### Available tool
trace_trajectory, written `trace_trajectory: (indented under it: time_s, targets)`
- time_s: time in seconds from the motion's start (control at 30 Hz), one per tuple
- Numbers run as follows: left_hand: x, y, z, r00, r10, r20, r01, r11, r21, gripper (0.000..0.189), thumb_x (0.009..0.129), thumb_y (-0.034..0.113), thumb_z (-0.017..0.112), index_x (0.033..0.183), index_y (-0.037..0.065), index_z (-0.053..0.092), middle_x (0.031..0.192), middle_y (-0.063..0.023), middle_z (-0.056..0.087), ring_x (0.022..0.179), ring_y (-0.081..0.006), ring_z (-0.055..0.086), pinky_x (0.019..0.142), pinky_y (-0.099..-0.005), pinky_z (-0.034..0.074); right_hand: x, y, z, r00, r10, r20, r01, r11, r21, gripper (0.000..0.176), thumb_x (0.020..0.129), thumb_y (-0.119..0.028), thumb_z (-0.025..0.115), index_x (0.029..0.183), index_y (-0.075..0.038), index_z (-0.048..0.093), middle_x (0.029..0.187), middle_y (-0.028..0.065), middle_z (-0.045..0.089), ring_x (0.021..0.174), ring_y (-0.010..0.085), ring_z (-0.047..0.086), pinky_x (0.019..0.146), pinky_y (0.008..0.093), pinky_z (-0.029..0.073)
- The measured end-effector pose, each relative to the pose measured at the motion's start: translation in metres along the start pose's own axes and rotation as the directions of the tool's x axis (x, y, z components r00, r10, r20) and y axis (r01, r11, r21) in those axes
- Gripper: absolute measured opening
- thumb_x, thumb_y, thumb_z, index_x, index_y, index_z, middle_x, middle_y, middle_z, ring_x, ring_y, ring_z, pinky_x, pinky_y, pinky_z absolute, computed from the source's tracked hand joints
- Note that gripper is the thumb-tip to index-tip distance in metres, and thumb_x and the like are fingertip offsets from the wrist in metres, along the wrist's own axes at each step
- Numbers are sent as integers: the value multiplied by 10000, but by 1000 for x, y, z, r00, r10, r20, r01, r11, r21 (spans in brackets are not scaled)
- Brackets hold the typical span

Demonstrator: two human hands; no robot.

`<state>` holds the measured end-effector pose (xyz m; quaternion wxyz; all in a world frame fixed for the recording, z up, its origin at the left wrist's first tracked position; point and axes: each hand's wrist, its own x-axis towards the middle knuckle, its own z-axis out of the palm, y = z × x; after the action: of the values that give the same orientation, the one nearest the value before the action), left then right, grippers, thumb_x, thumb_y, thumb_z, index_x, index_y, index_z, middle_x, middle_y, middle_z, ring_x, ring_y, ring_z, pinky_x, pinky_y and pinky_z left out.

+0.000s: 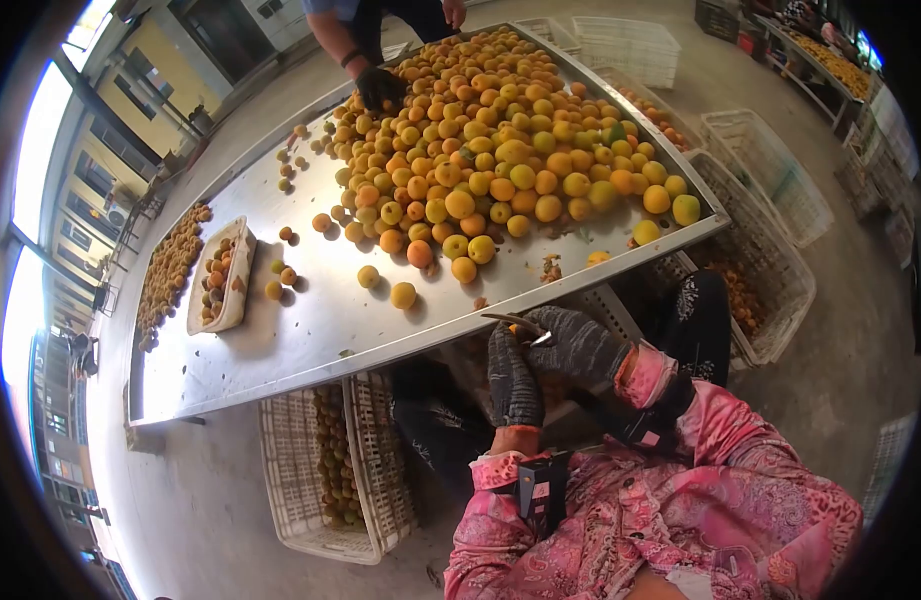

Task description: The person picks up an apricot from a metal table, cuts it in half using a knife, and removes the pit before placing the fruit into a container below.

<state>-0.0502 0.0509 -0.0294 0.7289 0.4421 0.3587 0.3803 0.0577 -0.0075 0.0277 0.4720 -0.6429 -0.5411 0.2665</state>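
My right hand (583, 345), in a dark grey knit glove, is closed around a small curved-bladed knife (508, 319) in front of the table's near edge. Close against it, my left hand (514, 378), gloved the same way, is closed with its fingers pointing up. A bit of orange fruit, apparently an apricot (523, 331), shows between the two hands, mostly hidden by the gloves and blade. Beyond them, a large heap of yellow-orange apricots (500, 150) covers much of the metal-topped table (310, 350).
A white tray (242, 262) of small fruit and pits sits at the table's left, beside a pile of pits (170, 265). Crates (345, 545) (795, 310) stand below and right. Across the table, a co-worker's black-gloved hand (380, 90) touches the heap.
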Motion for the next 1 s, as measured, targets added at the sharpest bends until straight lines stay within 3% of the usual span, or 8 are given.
trace_trajectory:
  time_s: [0.27, 0.33, 0.47, 0.7, 0.77, 0.87, 0.97, 1.0]
  targets:
    - [-6, 23, -20, 984, -157, 81, 146, 981, 127, 363, 938, 313, 390, 1100, 30, 549, 1023, -72, 574, 939, -159, 537, 826, -272, 434, 20, -16, -36, 976, 217, 29, -219, 970, 102, 264, 749, -195, 671, 952, -40, 605, 828, 97, 628, 758, 161, 596, 702, 300, 474]
    - [-5, 25, -29, 982, 43, 183, -144, 796, 588, 400, 936, 293, 398, 1161, -17, 514, 1192, -186, 514, 1137, -253, 471, 961, -308, 361, 35, -11, -48, 962, 273, 10, -273, 957, 96, 282, 752, -179, 674, 985, -41, 595, 853, 82, 623, 786, 159, 591, 710, 305, 471]
    - [-5, 30, -39, 972, -81, 222, -112, 668, 736, 384, 909, 292, 450, 1143, -1, 534, 1242, -220, 467, 1159, -291, 451, 959, -323, 364, 63, 19, -63, 967, 198, -158, -221, 964, -145, 402, 727, -242, 680, 1034, -16, 551, 904, 162, 610, 843, 271, 597, 745, 359, 469]
    - [15, 79, -46, 974, -23, 224, -121, 786, 606, 316, 875, 219, 536, 1090, -8, 576, 970, -136, 634, 878, -224, 592, 777, -305, 454, 60, 49, -65, 940, 110, -323, -190, 955, -228, 417, 773, -174, 625, 1135, -5, 503, 1011, 170, 583, 916, 268, 580, 793, 355, 460]
    - [30, 103, -39, 999, 30, 22, -36, 931, 363, 261, 886, 210, 535, 1058, 25, 603, 785, -79, 614, 534, -115, 557, 531, -241, 458, 56, 29, -69, 865, 437, -248, -356, 881, 312, 327, 810, -130, 590, 1118, -37, 530, 919, 80, 597, 800, 167, 588, 708, 291, 480]
    - [77, 118, -61, 836, 543, 87, -272, 271, 923, 404, 823, 300, 599, 1102, 9, 574, 972, -170, 597, 817, -234, 603, 722, -326, 477, 49, 24, -72, 866, 451, -217, -292, 808, 512, 284, 837, -150, 583, 1110, -79, 549, 830, 17, 574, 629, 95, 534, 554, 240, 449]
    - [120, 108, -85, 868, 490, 76, -53, -60, 997, 504, 789, 381, 609, 1115, 1, 558, 1054, -208, 567, 944, -291, 572, 804, -359, 445, 45, 24, -71, 868, 444, -221, -222, 747, 627, 252, 858, -181, 580, 1099, -108, 561, 767, -12, 560, 515, 55, 496, 449, 212, 422]
    - [130, 114, -84, 977, 206, -51, 59, -33, 998, 549, 783, 468, 570, 1107, 26, 551, 1034, -214, 569, 930, -375, 562, 798, -462, 432, 43, 21, -73, 876, 440, -198, -215, 723, 656, 251, 858, -184, 581, 1096, -108, 561, 760, -9, 559, 514, 55, 497, 447, 209, 419]
